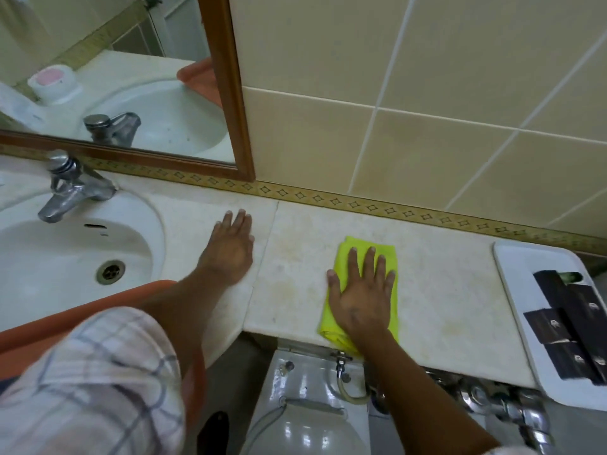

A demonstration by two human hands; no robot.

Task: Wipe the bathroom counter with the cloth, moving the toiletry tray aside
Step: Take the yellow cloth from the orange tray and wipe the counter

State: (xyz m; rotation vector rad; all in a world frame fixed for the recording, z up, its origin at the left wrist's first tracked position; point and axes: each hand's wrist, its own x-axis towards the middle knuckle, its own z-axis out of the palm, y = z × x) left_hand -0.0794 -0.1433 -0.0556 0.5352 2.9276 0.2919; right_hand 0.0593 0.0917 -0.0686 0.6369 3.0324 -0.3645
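Observation:
A folded yellow cloth [387, 257] lies on the beige stone counter [453, 280], near its front edge. My right hand [361, 297] presses flat on the cloth with fingers spread. Flat on the bare counter to the left rests my left hand [230, 251], between the sink and the cloth, holding nothing. The white toiletry tray [519, 267] sits at the counter's right end, overhanging the front edge, with several dark packets [571, 326] on it.
A white sink [65, 264] with a chrome tap [72, 188] fills the left. A wood-framed mirror [131, 77] hangs above it. Tiled wall [427, 93] runs behind the counter. Below the front edge are a toilet cistern [305, 405] and chrome pipes [512, 408].

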